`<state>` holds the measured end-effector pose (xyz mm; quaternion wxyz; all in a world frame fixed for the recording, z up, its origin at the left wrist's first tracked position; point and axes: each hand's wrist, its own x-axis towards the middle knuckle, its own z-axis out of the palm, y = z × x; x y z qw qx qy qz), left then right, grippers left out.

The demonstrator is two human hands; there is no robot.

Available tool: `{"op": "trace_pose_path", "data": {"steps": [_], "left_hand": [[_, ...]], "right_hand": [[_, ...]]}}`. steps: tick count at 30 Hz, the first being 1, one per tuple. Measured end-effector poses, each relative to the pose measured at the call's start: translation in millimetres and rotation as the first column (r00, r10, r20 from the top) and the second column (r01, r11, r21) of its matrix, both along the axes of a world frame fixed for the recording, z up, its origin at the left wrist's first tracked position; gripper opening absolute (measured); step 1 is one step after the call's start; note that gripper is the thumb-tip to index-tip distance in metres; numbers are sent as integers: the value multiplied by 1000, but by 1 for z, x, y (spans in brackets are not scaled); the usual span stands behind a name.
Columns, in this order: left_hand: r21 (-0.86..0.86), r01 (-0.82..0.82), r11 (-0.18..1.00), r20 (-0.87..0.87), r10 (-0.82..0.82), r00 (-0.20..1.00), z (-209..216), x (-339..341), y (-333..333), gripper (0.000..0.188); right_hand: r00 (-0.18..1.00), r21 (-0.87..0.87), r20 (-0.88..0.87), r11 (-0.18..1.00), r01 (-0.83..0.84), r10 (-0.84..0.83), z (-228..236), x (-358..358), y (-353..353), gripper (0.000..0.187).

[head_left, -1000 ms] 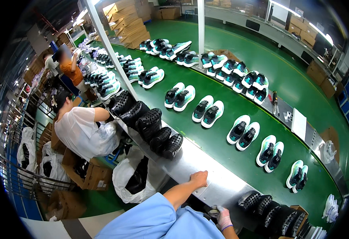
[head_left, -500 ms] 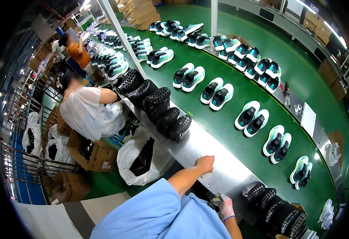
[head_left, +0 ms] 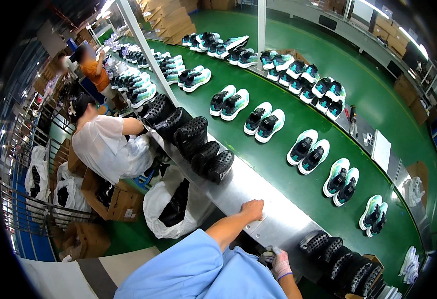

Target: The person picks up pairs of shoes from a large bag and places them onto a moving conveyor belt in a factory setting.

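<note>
My left hand [head_left: 253, 210] is bare and closed in a fist, resting on the metal ledge [head_left: 273, 230] along the near side of the green conveyor. My right hand [head_left: 280, 264], in a pale glove with grey fingertips, is low beside the ledge, close to my body. Its fingers are curled at a small greyish thing that I cannot make out. Left of my left hand, black perforated shoe-shaped forms [head_left: 220, 167] stand in a row on the ledge. A second group of black forms [head_left: 323, 244] is to the right of my right hand.
Pairs of teal, white and black sneakers [head_left: 308, 151] are spaced along the green conveyor [head_left: 278, 169]. More sneakers [head_left: 328, 94] line its far edge, near a paper sheet [head_left: 381, 149]. A co-worker in white [head_left: 101, 144] sits at left, by a white sack [head_left: 153, 209] and a carton [head_left: 123, 204].
The whole view has shifted slightly, so things appear a little further left and lower. Both my hands keep nearly the same places and poses.
</note>
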<state>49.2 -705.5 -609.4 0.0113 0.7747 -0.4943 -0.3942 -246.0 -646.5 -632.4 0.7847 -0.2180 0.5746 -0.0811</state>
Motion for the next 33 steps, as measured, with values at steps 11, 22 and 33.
{"op": "trace_pose_path", "data": {"steps": [11,22,33], "left_hand": [[-4,14,1000,-4,-14,1000,7,0,0,55],[-44,76,996,16,-75,997,-8,3,2,64],[-12,122,992,30,-121,992,-25,7,-6,66]], "right_hand": [[1000,-10,19,1000,12,-12,6,0,0,33],[996,-25,89,1000,14,-12,2,-5,3,34],[999,-26,24,999,-22,23,-4,0,2,36]]}}
